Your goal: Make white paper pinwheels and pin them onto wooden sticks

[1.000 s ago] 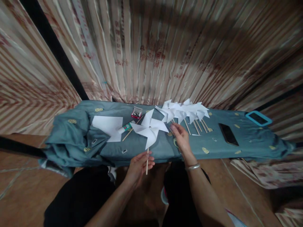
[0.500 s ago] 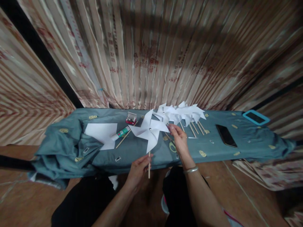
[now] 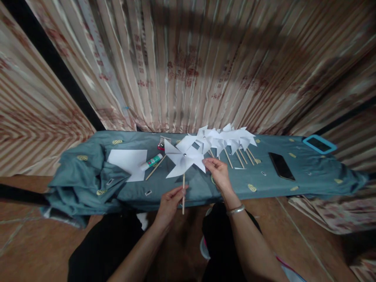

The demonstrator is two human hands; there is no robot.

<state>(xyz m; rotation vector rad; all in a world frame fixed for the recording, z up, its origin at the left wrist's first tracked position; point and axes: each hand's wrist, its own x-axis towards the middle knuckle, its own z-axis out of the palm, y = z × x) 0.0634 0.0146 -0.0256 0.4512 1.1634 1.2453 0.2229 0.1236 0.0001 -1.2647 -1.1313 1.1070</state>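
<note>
Just turned: the blades of the white paper pinwheel [image 3: 190,156]; half a second ago one point stood nearly straight up, and now those I can make out lie on the slant, so the wheel seems able to move about its shiny pin [image 3: 185,155].
Left hand [image 3: 170,203]: thumb and fingers pinched round the wooden stick [image 3: 183,181], whose lower end pokes out below the grip.
Right hand [image 3: 219,173]: fingertips at the edge of the lower right blade; whether they nip the paper or only brush it, I can't tell from where I stand.
Pinwheel: above the left grip at the top of its stick, and just left of the right fingertips, face up and raised over the green cloth [image 3: 241,180].
Finished-looking row: more white pinwheels [image 3: 235,137], overlapping, beyond the right hand and off to its right, their sticks pointing back toward the person.
Left of the grip: a loose stick [image 3: 155,169], a glue stick [image 3: 151,162] near it, then a white sheet [image 3: 131,159] partly under a fold of cloth.
Red box: beyond the left hand, a small red box [image 3: 161,147] partly behind a blade.
Right of the grip: a dark phone [image 3: 281,166], then a blue-rimmed device [image 3: 321,146] farther along.
</note>
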